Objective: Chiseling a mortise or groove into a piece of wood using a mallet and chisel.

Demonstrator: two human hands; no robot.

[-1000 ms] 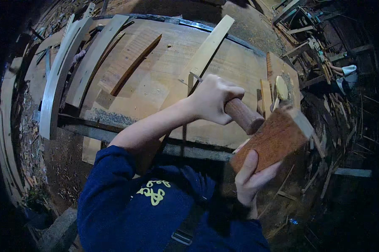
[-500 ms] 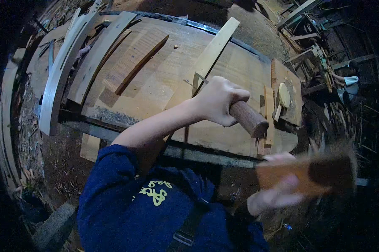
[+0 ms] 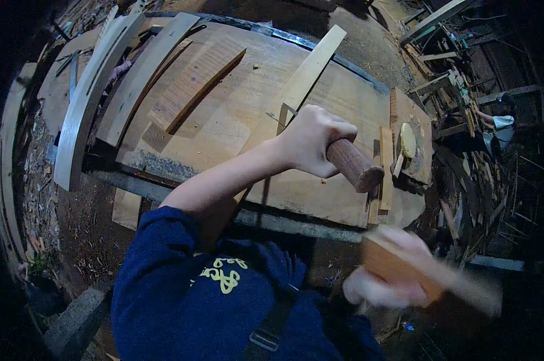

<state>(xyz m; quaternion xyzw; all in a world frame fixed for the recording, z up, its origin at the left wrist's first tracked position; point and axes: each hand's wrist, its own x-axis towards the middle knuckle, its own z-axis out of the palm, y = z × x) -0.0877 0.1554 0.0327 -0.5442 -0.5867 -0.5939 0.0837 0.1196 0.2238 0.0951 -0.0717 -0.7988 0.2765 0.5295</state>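
Note:
My left hand (image 3: 320, 141) is closed round the thick, round wooden handle of a chisel (image 3: 356, 165). The handle's butt end points to the lower right, and a thin metal part shows past the fist, over a pale plank (image 3: 311, 63) on the workbench. Lower right, off the bench's near edge, my right hand (image 3: 371, 289) grips a reddish-brown wooden block (image 3: 398, 265), used like a mallet head in shape. Motion smears both the block and the fingers. The block and the chisel handle are apart.
A short, thick board (image 3: 196, 81) lies on the workbench (image 3: 223, 135), with long planks (image 3: 142, 78) to its left. At the right end sit a wooden block (image 3: 413, 108), a pale oval piece (image 3: 408, 141) and narrow strips (image 3: 386, 168). Another person (image 3: 500, 120) is far right among scrap wood.
The wooden block in my right hand has swung and tilted, its far end now lower. My left hand and the chisel have barely moved.

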